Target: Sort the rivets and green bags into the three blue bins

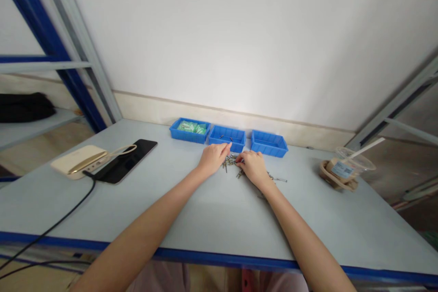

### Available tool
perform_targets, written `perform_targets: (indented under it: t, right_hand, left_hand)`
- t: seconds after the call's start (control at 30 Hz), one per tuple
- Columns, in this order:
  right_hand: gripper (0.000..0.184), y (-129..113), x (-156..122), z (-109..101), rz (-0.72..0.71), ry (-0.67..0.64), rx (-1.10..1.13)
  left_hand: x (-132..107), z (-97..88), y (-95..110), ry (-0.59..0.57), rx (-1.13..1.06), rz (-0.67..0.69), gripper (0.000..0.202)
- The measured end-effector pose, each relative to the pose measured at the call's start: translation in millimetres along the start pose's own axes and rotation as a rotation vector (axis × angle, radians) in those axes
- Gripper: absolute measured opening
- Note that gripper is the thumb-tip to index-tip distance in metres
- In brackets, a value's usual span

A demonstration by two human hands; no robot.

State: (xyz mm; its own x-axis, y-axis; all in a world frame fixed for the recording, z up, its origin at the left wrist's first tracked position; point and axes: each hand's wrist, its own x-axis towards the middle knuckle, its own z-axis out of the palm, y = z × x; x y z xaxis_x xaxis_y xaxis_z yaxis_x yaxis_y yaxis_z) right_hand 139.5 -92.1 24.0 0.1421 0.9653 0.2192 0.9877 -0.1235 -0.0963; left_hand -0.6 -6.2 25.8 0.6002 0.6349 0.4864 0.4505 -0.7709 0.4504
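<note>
Everything here sits around the middle one of three open blue plastic trays (pixel 227 138), lined up along the back of a pale blue surface (pixel 191 210) with a darker blue edge. A loose pile of thin metal pins (pixel 230 164) lies right in front of that tray, with a few strays trailing off to the right, and a couple more sit inside the tray. The blue tray on its left (pixel 181 130) holds green packets (pixel 191 127), and another blue tray (pixel 268 144) sits on its right. Well off to the left are a black tablet (pixel 125 160) and a cream power bank (pixel 80 160) with a black cable (pixel 58 216). Well off to the right is a clear plastic cup (pixel 354 159) with a white straw (pixel 366 148). The left hand (pixel 212 158) has its fingers bunched, tips at the tray's front rim. The right hand (pixel 253 168) is curled down onto the pile, fingertips touching the pins. Can't tell if either one's actually pinching a pin.
</note>
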Motion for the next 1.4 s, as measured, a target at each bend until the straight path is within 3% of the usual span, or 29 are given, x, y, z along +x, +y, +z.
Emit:
perform_targets:
  t: [0.1, 0.2, 0.33, 0.43, 0.53, 0.63, 0.8, 0.97, 1.07, 1.23, 1.4]
  right_hand:
    - [0.010, -3, -3, 0, -0.045, 0.009, -0.060]
    - [0.014, -5, -6, 0, -0.076, 0.019, -0.124]
    - [0.015, -1, -6, -3, -0.064, 0.052, -0.049]
    - [0.014, 8, -4, -7, -0.046, 0.065, 0.233]
    - [0.013, 17, -2, -8, -0.019, 0.078, 0.562]
    - [0.014, 21, 0, -6, 0.035, 0.123, 0.725]
    - [0.016, 20, 0, -5, 0.011, 0.190, 0.648]
    - [0.022, 17, -5, -11, -0.079, 0.257, 0.311]
    - [0.030, 15, -7, -14, -0.110, 0.233, 0.161]
    - [0.043, 15, -7, -16, -0.104, 0.109, 0.302]
    - [0.029, 20, -5, -17, -0.158, 0.161, 0.574]
  left_hand:
    - [-1, 3.5, 0, -0.015, 0.077, 0.069, 0.035]
    - [-1, 4.6, -2, -0.015, 0.121, 0.230, 0.017]
    - [0, 4.4, -4, -0.147, 0.203, 0.368, 0.018]
    - [0, 5.1, -5, -0.208, 0.217, 0.379, 0.012]
    - [-1, 5.4, -5, -0.160, 0.172, 0.378, 0.012]
    - [-2, 4.7, -3, -0.091, 0.148, 0.365, 0.012]
    - [-3, 5.2, -1, -0.014, 0.156, 0.304, 0.013]
    - [-1, 6.6, 1, -0.030, 0.132, 0.249, 0.016]
    - [-2, 5.5, 3, -0.062, 0.152, 0.243, 0.017]
    - [-4, 3.0, 5, -0.074, 0.107, 0.265, 0.017]
    - [-3, 2.5, 4, -0.086, 0.041, 0.280, 0.026]
